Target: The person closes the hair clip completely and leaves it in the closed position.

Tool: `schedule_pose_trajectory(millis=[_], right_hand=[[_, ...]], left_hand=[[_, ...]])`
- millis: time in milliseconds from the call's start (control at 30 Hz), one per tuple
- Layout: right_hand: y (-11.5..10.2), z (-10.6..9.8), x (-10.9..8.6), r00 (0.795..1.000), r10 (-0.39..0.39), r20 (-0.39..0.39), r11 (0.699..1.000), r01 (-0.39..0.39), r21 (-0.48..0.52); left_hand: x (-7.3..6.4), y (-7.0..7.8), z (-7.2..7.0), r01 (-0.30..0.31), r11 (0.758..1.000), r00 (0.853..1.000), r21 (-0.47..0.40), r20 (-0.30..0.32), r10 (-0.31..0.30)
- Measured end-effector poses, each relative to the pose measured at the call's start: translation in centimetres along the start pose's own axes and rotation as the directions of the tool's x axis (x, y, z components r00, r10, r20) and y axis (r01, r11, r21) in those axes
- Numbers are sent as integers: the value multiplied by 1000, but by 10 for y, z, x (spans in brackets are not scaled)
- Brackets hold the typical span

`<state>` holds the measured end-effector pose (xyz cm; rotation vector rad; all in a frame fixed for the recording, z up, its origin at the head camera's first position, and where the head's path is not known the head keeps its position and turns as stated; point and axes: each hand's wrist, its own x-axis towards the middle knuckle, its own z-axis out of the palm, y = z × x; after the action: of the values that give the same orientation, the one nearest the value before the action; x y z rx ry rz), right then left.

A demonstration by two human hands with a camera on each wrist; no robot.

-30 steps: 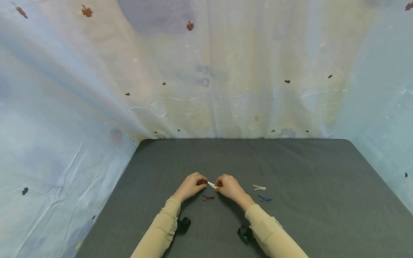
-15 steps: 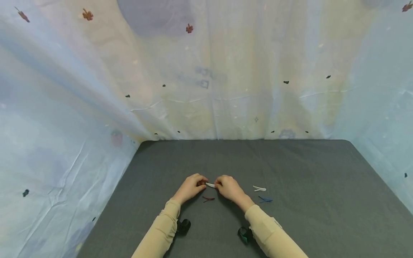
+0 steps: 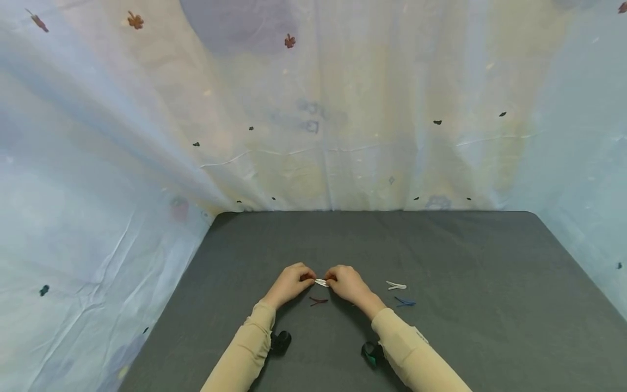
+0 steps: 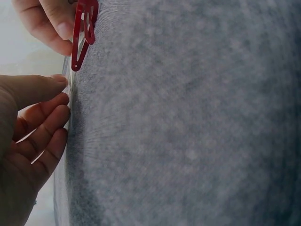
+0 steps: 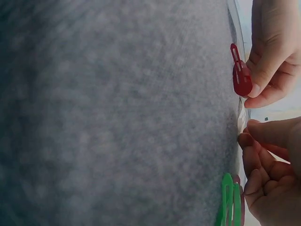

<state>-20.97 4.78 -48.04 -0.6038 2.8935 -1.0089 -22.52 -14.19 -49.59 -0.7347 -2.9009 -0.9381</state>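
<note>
A white snap hair clip (image 3: 321, 282) is held just above the grey table, between both hands. My left hand (image 3: 291, 284) pinches its left end between thumb and fingertips. The right hand (image 3: 345, 284) pinches its other end. In the right wrist view the white clip shows as a pale strip between the fingertips, partly hidden. A dark red snap hair clip (image 3: 318, 301) lies on the table just in front of the hands, its arms sprung apart. Beside the right hand, a green snap clip (image 5: 227, 200) shows in the right wrist view, with a dark reddish clip partly behind it.
Right of the right hand lie a second white hair clip (image 3: 396, 285) and a blue one (image 3: 405, 301), both spread apart. The grey table (image 3: 465, 250) ends at a printed curtain (image 3: 362, 109) behind it. Black wrist devices (image 3: 281, 343) hang under both forearms.
The white hair clip has turned between the fingers: slanted a second ago, edge-on and curved half a second ago, slightly slanted now. The hands stay almost in place.
</note>
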Motion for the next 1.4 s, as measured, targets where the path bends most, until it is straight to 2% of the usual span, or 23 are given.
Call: schedule_pose_trajectory(millis=[367,767,1000,1233,1400], right_hand=[[4,-12,-6,1000,21,-23,999,-21,40],[27,-37,-20,991,106,-86,993,-101,60],[40,-46,-30,993,91,-74,996,-90,23],[48,-48,-36,998,51,-42,999,-52,-11],[50,-47,-37,999,36,-35,999,-37,-24]], left_hand=[[1,5,1,-9,1000,1000,28,5,9],[5,4,3,3,998,1000,57,-29,-1],[7,5,3,-11,997,1000,80,-27,13],[7,20,1,-42,992,998,117,-32,46],[8,34,1,-64,994,998,90,-6,64]])
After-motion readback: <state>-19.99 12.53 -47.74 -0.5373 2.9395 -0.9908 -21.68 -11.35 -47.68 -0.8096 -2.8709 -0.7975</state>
